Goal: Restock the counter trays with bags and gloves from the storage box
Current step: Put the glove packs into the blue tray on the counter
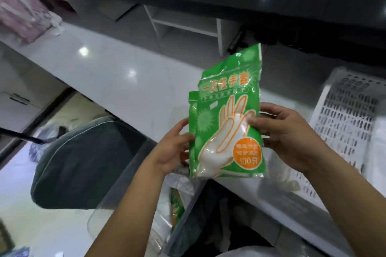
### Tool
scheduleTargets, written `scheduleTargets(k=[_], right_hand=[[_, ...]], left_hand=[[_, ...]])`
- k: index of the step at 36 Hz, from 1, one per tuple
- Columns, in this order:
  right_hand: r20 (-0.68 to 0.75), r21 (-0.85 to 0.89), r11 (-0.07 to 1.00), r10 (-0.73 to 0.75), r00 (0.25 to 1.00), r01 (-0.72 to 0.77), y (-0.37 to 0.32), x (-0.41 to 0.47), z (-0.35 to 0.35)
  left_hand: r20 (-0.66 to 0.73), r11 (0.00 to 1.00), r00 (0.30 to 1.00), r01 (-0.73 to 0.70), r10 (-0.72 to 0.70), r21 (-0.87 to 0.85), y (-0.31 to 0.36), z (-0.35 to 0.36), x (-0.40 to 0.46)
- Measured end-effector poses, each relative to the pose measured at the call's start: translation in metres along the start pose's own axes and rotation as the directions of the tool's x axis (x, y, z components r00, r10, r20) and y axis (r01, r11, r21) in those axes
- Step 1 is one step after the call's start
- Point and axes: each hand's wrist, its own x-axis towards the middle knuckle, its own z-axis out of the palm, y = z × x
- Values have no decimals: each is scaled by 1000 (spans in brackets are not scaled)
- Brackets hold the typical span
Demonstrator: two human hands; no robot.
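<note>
I hold green packs of disposable gloves (226, 119) upright over the white counter's front edge; a second pack's edge shows behind the front one. My left hand (172, 149) grips the packs' left side. My right hand (286, 134) grips the right side, thumb on the front. Below, a clear plastic storage box (167, 210) holds another green glove pack (177, 200). A white perforated tray (344, 119) stands on the counter at the right.
The white counter (125, 69) runs from upper left to lower right. A pink pack (18, 14) lies at its far left end. A white shelf unit (188, 25) stands behind. A dark grey chair (83, 158) is at the lower left.
</note>
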Motion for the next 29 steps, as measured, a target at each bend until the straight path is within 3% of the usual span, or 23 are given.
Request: scheduleTargets(k=[3, 7, 13, 18, 24, 29], right_hand=[[-136, -101, 993, 40, 990, -54, 18, -4, 2], [-216, -184, 975, 83, 973, -124, 41, -26, 6], [-285, -137, 963, 187, 940, -234, 64, -69, 26], [-395, -123, 971, 142, 908, -205, 74, -108, 45], [-545, -68, 991, 64, 836, -120, 93, -163, 64], [-568, -44, 993, 66, 820, -111, 97, -211, 58]], left_hand=[[43, 994, 997, -56, 60, -94, -15, 0, -17], [107, 985, 991, -63, 81, -159, -36, -5, -34], [204, 989, 977, -32, 61, -141, -53, -15, -64], [342, 989, 939, 13, 37, -145, -57, -12, -86], [394, 996, 917, -25, 57, -87, -80, -2, -93], [518, 987, 855, 52, 36, -155, -97, 18, -97]])
